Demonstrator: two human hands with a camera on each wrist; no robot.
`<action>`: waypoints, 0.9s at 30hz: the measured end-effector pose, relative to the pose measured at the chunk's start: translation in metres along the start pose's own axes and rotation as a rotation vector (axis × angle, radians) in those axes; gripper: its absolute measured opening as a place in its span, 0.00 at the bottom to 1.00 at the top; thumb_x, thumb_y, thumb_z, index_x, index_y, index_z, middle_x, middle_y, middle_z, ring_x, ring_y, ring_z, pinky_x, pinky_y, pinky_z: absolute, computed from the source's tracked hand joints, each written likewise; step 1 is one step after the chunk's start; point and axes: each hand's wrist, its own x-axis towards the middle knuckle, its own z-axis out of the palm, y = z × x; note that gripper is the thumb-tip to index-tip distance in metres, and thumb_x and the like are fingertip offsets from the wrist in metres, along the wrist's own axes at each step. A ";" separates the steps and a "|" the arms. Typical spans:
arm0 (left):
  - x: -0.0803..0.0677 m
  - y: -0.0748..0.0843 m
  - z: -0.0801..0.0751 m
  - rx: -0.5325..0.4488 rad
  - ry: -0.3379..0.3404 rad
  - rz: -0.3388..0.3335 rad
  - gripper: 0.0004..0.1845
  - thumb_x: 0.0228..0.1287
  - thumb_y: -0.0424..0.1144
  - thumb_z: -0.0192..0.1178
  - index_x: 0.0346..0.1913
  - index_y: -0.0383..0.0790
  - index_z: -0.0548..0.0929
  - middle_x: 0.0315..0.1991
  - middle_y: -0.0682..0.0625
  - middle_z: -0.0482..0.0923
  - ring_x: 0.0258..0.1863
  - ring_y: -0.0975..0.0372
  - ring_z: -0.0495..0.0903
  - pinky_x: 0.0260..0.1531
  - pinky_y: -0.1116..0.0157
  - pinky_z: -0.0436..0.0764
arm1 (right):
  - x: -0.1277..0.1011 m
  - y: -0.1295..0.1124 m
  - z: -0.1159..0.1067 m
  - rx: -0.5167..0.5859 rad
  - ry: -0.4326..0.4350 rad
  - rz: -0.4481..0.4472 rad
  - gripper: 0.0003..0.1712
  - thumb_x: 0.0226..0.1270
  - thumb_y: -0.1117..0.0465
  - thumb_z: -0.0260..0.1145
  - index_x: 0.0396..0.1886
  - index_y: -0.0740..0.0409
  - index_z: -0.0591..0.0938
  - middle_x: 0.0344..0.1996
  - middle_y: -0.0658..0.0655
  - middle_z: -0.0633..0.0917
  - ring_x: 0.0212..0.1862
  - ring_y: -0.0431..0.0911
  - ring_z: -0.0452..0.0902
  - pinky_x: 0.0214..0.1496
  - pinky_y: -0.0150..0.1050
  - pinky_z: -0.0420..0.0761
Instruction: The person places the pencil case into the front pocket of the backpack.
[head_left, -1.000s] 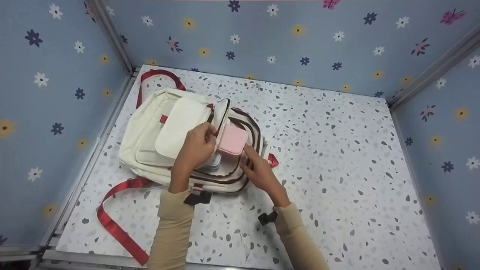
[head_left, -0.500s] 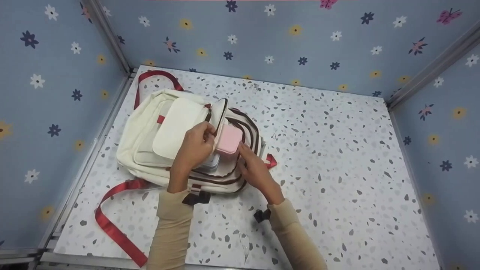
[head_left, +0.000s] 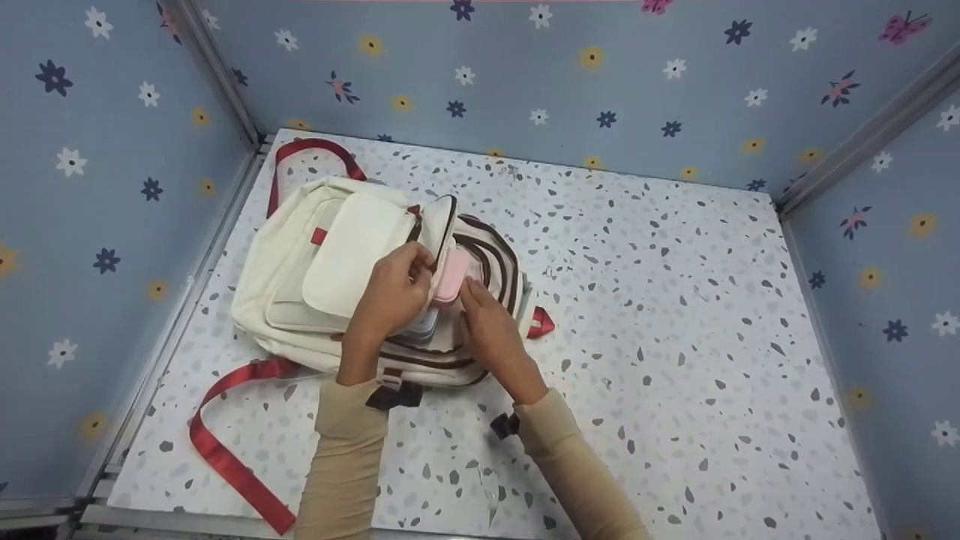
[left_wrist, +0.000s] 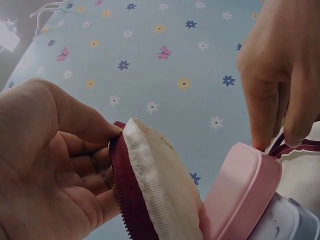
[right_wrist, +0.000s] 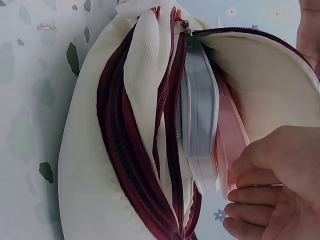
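Left hand [head_left: 390,296] pinching backpack [head_left: 292,277] flap [left_wrist: 150,185] wide, right hand [head_left: 491,337] fingertips on pink box [head_left: 452,275] half inside beside grey box [right_wrist: 197,112]: push straight down, clear of zipper [right_wrist: 170,150].

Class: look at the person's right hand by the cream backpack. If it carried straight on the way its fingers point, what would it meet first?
The right hand already touches the pink rounded plastic box; pushing on would drive it deeper into the cream fabric backpack, probably beside the grey box.
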 end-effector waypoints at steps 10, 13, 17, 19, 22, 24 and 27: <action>-0.001 -0.001 0.002 -0.007 0.015 0.024 0.07 0.59 0.26 0.50 0.37 0.32 0.78 0.32 0.42 0.77 0.32 0.55 0.75 0.37 0.61 0.73 | 0.005 -0.002 0.007 0.005 0.043 0.004 0.26 0.64 0.68 0.59 0.63 0.67 0.72 0.62 0.64 0.75 0.64 0.57 0.71 0.64 0.48 0.71; 0.000 0.000 0.004 0.012 0.019 0.019 0.07 0.59 0.26 0.50 0.37 0.32 0.78 0.31 0.43 0.76 0.32 0.55 0.75 0.37 0.60 0.73 | 0.006 0.003 0.007 0.071 0.008 0.033 0.27 0.65 0.67 0.58 0.65 0.66 0.71 0.64 0.62 0.74 0.65 0.54 0.69 0.66 0.45 0.69; 0.000 0.001 0.005 0.048 0.022 -0.005 0.07 0.58 0.27 0.50 0.37 0.32 0.77 0.32 0.43 0.76 0.33 0.55 0.75 0.37 0.60 0.73 | 0.005 0.009 0.001 0.187 -0.051 0.083 0.29 0.66 0.66 0.57 0.67 0.67 0.67 0.66 0.63 0.71 0.68 0.55 0.66 0.69 0.45 0.65; -0.001 0.002 0.006 0.068 0.022 -0.016 0.07 0.58 0.27 0.50 0.37 0.32 0.77 0.32 0.43 0.76 0.33 0.54 0.74 0.38 0.60 0.73 | 0.002 0.013 -0.002 0.240 -0.050 0.104 0.29 0.67 0.66 0.57 0.67 0.68 0.67 0.66 0.65 0.70 0.68 0.56 0.65 0.70 0.47 0.63; -0.002 0.003 0.009 0.093 0.017 -0.016 0.07 0.58 0.27 0.49 0.37 0.32 0.77 0.33 0.43 0.75 0.34 0.54 0.74 0.39 0.58 0.73 | -0.003 0.018 -0.009 0.276 -0.015 0.139 0.29 0.68 0.65 0.57 0.67 0.66 0.67 0.66 0.65 0.70 0.69 0.55 0.64 0.71 0.47 0.62; -0.003 0.004 0.012 0.118 0.009 -0.008 0.07 0.58 0.27 0.49 0.37 0.33 0.76 0.33 0.43 0.74 0.34 0.53 0.73 0.39 0.57 0.73 | -0.008 0.022 -0.013 0.295 0.015 0.157 0.28 0.67 0.65 0.57 0.67 0.64 0.68 0.66 0.64 0.71 0.69 0.54 0.64 0.71 0.46 0.62; -0.007 0.005 0.020 0.167 -0.013 0.008 0.07 0.60 0.27 0.47 0.37 0.33 0.76 0.34 0.43 0.74 0.35 0.53 0.72 0.39 0.56 0.73 | -0.014 0.028 -0.021 0.309 0.062 0.188 0.28 0.67 0.65 0.58 0.67 0.62 0.68 0.66 0.64 0.70 0.69 0.55 0.63 0.71 0.46 0.62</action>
